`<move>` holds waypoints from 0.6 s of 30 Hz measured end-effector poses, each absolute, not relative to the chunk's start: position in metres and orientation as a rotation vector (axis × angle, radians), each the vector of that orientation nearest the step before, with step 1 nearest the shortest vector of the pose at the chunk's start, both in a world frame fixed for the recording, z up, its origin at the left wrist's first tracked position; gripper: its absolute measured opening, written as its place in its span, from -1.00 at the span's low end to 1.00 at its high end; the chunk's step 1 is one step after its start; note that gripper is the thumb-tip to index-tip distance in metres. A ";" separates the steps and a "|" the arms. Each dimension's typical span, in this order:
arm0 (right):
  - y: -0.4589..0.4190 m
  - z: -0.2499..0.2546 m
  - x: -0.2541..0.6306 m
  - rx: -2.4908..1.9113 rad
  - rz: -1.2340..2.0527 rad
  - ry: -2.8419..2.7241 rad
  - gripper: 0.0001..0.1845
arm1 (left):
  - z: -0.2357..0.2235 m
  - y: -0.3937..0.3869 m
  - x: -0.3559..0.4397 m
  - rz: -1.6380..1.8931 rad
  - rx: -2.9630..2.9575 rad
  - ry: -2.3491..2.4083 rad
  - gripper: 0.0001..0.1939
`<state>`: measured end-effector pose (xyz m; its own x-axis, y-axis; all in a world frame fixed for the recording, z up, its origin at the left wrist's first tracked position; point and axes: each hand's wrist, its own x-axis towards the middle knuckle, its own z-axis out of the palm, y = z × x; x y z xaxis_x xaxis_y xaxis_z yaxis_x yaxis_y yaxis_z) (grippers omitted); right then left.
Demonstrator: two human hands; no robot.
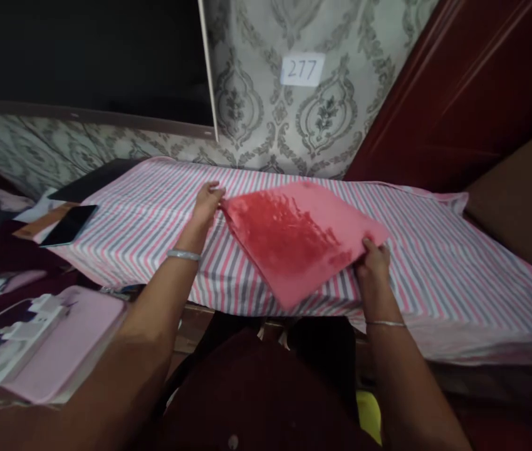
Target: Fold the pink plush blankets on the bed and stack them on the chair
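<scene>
A pink, roughly square cloth (294, 241) with a broad darker red patch is stretched between my hands, just over the striped tablecloth (162, 213). The patch looks wet or brushed; I cannot tell which. Its left corner is pinched in my left hand (208, 202), which wears a bracelet. My right hand (373, 260) grips the right corner, thumb on top and the other fingers underneath. One corner points toward me, at the table's front edge, and looks slightly blurred. The underside of the cloth is hidden.
A dark screen (87, 56) hangs over the table's left part. On the left end lies a dark phone or tablet (69, 225). A power strip (26, 341) with cables rests on a pink box (75, 338) at lower left. Dark red furniture (435, 100) stands behind right.
</scene>
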<state>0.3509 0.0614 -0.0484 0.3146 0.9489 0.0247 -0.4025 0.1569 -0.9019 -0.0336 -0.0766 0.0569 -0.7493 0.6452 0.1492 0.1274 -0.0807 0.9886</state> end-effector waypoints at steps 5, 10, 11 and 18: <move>0.063 -0.064 0.356 -0.906 1.119 -0.752 -0.42 | 0.002 -0.109 -0.021 1.815 0.682 1.826 -0.66; 0.059 -0.053 0.358 -0.924 1.137 -0.784 -0.43 | -0.009 -0.123 -0.009 1.586 0.850 1.781 -0.55; 0.056 -0.053 0.358 -0.933 1.116 -0.793 -0.44 | -0.007 -0.123 -0.009 1.530 0.871 1.783 -0.54; 0.050 -0.062 0.360 -0.929 1.059 -0.898 -0.42 | 0.008 -0.119 -0.001 1.407 0.968 1.972 -0.49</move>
<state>0.3599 0.0500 -0.0623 0.2404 0.9594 0.1474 -0.3018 0.2182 -0.9280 -0.0013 -0.1186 0.0077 -0.6051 0.7961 -0.0111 0.2483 0.2020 0.9474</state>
